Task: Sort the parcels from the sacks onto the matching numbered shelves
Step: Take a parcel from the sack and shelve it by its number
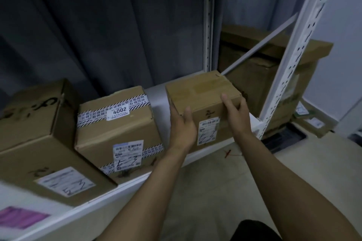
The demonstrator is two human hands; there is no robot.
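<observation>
While both hands clamp the parcel (203,92), the sound move, I judge, is to slide it back squarely until its whole base bears on the shelf (156,98), label facing out.

Left hand (182,123): fingers curled round the left side, thumb on the front face.

Right hand (238,112): thumb over the top front edge, fingers wrapped round the right side.

Parcel sits at the shelf's right end, by the front edge, near the corner upright (290,76). Box marked 4002 (117,123) just beside it on the left, not touching.
</observation>
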